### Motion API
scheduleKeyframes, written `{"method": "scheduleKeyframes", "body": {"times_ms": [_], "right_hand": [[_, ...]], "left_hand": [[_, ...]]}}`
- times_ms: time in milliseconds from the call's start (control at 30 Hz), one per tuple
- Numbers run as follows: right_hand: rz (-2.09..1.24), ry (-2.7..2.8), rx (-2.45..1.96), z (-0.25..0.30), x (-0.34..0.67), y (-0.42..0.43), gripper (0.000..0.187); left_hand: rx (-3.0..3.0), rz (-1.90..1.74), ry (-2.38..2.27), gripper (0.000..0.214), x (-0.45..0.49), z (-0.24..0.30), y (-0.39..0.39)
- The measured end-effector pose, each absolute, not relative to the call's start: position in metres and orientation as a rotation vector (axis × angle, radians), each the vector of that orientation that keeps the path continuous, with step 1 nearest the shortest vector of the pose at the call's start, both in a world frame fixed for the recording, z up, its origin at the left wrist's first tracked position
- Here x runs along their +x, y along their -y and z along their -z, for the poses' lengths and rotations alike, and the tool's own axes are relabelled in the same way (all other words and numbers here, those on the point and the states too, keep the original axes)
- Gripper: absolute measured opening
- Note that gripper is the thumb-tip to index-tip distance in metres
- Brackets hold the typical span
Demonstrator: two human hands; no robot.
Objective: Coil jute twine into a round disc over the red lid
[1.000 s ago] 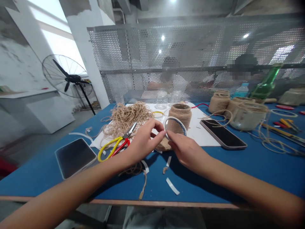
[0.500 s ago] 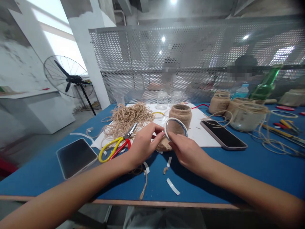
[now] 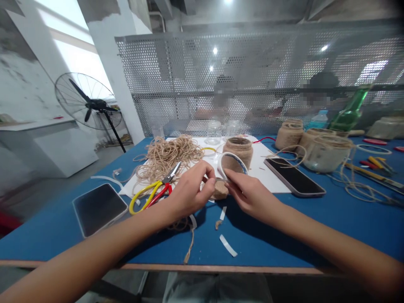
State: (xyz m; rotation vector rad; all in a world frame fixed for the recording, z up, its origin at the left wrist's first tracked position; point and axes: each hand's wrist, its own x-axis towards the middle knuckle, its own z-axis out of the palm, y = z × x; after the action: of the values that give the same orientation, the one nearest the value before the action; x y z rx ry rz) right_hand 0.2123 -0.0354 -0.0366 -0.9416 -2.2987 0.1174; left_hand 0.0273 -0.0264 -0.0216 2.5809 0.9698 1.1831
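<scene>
My right hand [image 3: 254, 193] grips a roll of white tape [image 3: 221, 170] by its lower rim, with the ring tilted up. Just left of the roll, my left hand [image 3: 195, 185] is curled in a pinch; whatever is between its fingertips is too small to see. Partly hidden beneath the hands is a round twine-coloured piece [image 3: 220, 191] on the table. Behind the tape stands a jar wrapped in twine [image 3: 240, 146]. Scissors with one yellow and one red handle [image 3: 154, 193] lie beside my left hand, against a tangled heap of twine [image 3: 172, 153].
Phones lie at left [image 3: 100, 208] and right [image 3: 293, 176]. Toward the right are a partly wrapped glass jar [image 3: 328, 155], a green bottle [image 3: 349, 111] and pens [image 3: 378, 163]. Paper strips [image 3: 228, 245] lie near the front edge. A perforated metal screen [image 3: 189, 75] closes the back.
My left hand has drawn slightly away from the tape roll, its fingers curling in more. The roll has tilted a little in my right hand, and more of the round piece shows.
</scene>
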Motion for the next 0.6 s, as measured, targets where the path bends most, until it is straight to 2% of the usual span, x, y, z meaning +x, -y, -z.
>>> {"method": "scheduleKeyframes", "body": {"times_ms": [100,233,467,600], "right_hand": [[-0.328,2.268,-0.909,0.027,0.213,0.042,0.026],[-0.577,2.183,-0.901,0.022,0.213,0.045,0.031],[-0.712,2.056,-1.015,0.020,0.215,0.039,0.026],[-0.843,2.013,-0.999,0.018,0.218,0.036,0.029]], "left_hand": [[2.580,-1.166,-0.859,0.005,0.027,0.021,0.027],[2.598,-1.124,-0.809,0.004,0.026,0.019,0.028],[2.785,-0.974,-0.782,0.005,0.027,0.017,0.030],[2.788,-0.963,-0.764,0.004,0.027,0.014,0.030]]}}
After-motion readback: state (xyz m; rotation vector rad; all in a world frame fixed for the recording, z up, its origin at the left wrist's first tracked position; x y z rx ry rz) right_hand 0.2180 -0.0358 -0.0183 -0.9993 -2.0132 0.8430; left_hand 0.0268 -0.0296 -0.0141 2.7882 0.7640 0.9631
